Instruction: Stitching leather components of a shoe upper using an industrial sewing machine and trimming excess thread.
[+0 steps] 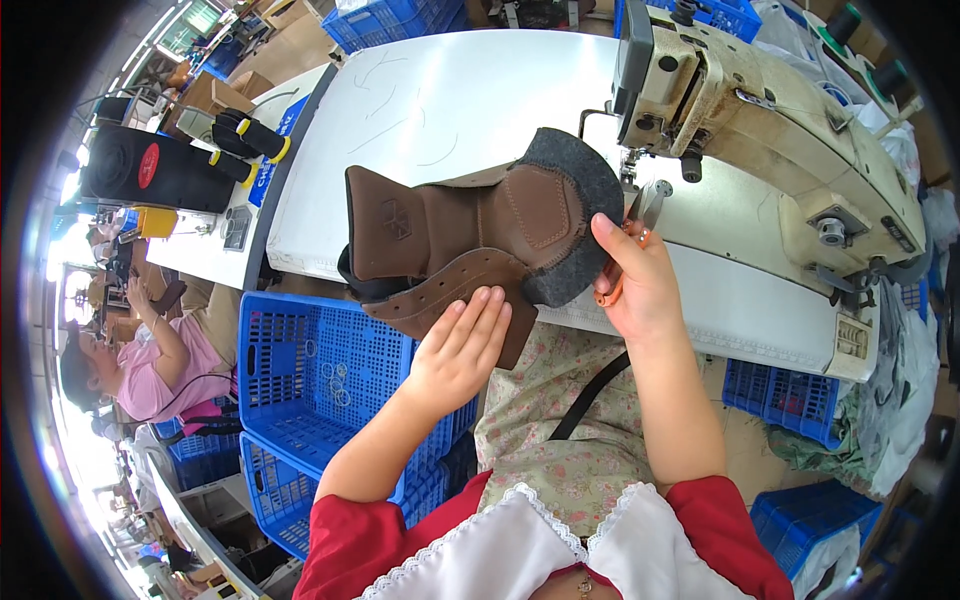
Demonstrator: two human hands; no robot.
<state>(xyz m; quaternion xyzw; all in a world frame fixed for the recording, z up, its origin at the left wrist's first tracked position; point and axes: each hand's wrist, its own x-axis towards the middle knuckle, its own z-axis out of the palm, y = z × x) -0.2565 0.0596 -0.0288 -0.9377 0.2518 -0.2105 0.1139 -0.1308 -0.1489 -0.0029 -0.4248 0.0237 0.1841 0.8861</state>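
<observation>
A brown leather shoe upper (455,225) with lace holes, stitching and a dark grey fuzzy lining edge is held over the front edge of the white sewing table. My left hand (455,355) lies across its near side, fingers straight and together on the leather; the thumb is hidden behind a flap. At the grey edge on the right, my right hand (640,280) pinches the upper with the thumb on top. That same hand also holds small scissors (652,203) with orange handles, their blades pointing away toward the machine's needle area.
A cream sewing machine (770,130) stands at the right of the white table (470,80), where loose thread ends lie. Blue crates (330,370) sit at lower left and right. Beyond the left crates, a person in pink (165,365) is seated. Thread spools (262,138) stand at far left.
</observation>
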